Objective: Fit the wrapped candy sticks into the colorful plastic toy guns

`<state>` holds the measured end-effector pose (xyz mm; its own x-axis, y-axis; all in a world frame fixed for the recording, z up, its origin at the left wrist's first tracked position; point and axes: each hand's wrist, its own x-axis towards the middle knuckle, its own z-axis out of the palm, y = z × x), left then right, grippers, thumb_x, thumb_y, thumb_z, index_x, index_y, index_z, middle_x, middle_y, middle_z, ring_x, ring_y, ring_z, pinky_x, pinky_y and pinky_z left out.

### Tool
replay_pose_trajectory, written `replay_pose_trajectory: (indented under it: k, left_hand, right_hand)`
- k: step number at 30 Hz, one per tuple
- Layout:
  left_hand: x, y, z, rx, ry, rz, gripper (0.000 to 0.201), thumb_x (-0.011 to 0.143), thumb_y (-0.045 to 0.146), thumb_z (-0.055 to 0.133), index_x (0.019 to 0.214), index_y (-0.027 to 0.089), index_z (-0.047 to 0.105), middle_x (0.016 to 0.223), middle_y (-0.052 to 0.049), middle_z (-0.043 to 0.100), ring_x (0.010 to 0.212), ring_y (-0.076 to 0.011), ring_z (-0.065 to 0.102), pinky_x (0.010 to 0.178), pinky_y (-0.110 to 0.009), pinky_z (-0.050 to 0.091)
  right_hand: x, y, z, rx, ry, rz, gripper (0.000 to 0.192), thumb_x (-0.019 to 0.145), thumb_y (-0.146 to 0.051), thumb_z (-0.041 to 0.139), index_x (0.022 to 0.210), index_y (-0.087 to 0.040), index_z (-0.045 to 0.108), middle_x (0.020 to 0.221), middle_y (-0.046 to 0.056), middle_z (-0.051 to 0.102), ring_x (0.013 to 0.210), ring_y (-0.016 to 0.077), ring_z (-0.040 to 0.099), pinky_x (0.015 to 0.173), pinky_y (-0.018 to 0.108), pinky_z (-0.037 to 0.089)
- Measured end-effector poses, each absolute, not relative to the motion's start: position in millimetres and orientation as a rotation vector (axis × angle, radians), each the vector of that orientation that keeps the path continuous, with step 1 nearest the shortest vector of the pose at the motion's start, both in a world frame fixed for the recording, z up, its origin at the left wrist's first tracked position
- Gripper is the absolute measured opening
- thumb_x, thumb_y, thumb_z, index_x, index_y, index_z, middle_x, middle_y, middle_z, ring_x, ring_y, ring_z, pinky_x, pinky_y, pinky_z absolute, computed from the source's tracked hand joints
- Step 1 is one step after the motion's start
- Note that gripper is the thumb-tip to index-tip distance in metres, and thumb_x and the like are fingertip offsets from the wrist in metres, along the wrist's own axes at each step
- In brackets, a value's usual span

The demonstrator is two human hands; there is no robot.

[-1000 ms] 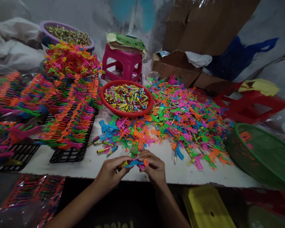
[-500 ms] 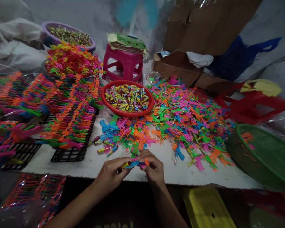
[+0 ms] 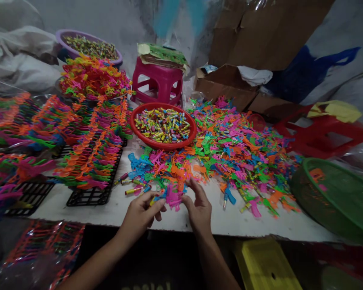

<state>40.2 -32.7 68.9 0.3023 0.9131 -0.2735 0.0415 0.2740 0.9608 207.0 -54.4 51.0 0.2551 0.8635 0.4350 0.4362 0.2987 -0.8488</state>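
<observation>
At the table's front edge, my left hand (image 3: 143,213) is closed in a pinch on a blue plastic toy gun (image 3: 161,195) and a small yellow tube (image 3: 153,201). A pink toy gun (image 3: 173,196) is between my hands, just right of the blue one; whether it lies on the table or is held, I cannot tell. My right hand (image 3: 199,209) is open, thumb and fingers apart, its thumb close to the pink piece. Just beyond the hands spreads a pile of coloured toy guns (image 3: 230,149). A few loose tubes (image 3: 133,192) lie left of them.
Behind the pile stands a red basin (image 3: 142,138) of small tubes. Black racks (image 3: 87,198) with rows of toys fill the left. A green basket (image 3: 323,201) leans at the right edge. A pink stool (image 3: 160,80) and cardboard boxes (image 3: 226,86) stand behind.
My hands have moved apart, and the right fingers have opened. The orange round end seen at my right hand no longer shows there. A pink toy gun now shows plainly between the hands.
</observation>
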Motion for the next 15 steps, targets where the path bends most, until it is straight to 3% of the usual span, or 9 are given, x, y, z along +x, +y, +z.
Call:
replay_pose_trajectory:
  k: [4,8,11,13,15]
  left_hand:
    - [41.8,-26.4,63.7,0.808,1.06,0.789,0.028,0.07,0.042,0.058,0.067,0.016,0.047,0.056,0.004,0.057,0.029,-0.0016,0.033,0.028,-0.014,0.017]
    - [46.6,-27.8,57.3,0.804,1.03,0.757,0.028,0.068,0.041,0.061,0.073,0.017,0.048,0.052,0.007,0.053,0.03,-0.0012,0.031,0.03,-0.014,0.016]
    - [48.3,-28.7,55.0,0.832,1.023,0.733,0.029,0.068,0.043,0.059,0.077,0.017,0.05,0.051,0.008,0.052,0.03,-0.0016,0.031,0.031,-0.015,0.015]
    - [46.7,-27.6,55.3,0.849,1.047,0.717,0.03,0.067,0.044,0.059,0.075,0.017,0.049,0.049,0.008,0.049,0.029,-0.0017,0.028,0.032,-0.015,0.014]
    - [43.9,-25.9,56.9,0.907,1.056,0.663,0.03,0.065,0.044,0.06,0.074,0.017,0.05,0.045,0.01,0.045,0.029,-0.0019,0.025,0.032,-0.016,0.012]
  right_hand:
    - [209.3,-56.8,44.2,-1.334,-1.781,-0.002,0.039,0.073,-0.024,0.063,0.111,-0.024,0.054,0.094,0.007,0.061,0.088,0.0199,0.054,0.076,0.035,0.043]
    - [200.3,-56.2,36.7,-1.355,-1.917,-0.236,0.031,0.074,-0.018,0.06,0.105,-0.021,0.057,0.086,0.007,0.061,0.079,0.0185,0.053,0.068,0.033,0.041]
    - [196.9,-53.8,39.7,-1.4,-1.893,-0.139,0.029,0.074,-0.02,0.058,0.103,-0.02,0.057,0.093,0.008,0.059,0.086,0.0194,0.052,0.074,0.035,0.04]
    - [198.5,-52.8,45.8,-1.43,-1.885,0.053,0.032,0.072,-0.024,0.059,0.103,-0.019,0.056,0.102,0.009,0.056,0.095,0.0213,0.05,0.08,0.038,0.038]
    - [202.3,-52.3,51.5,-1.461,-1.873,0.315,0.029,0.071,-0.029,0.06,0.098,-0.019,0.059,0.099,0.008,0.057,0.093,0.021,0.05,0.08,0.037,0.038]
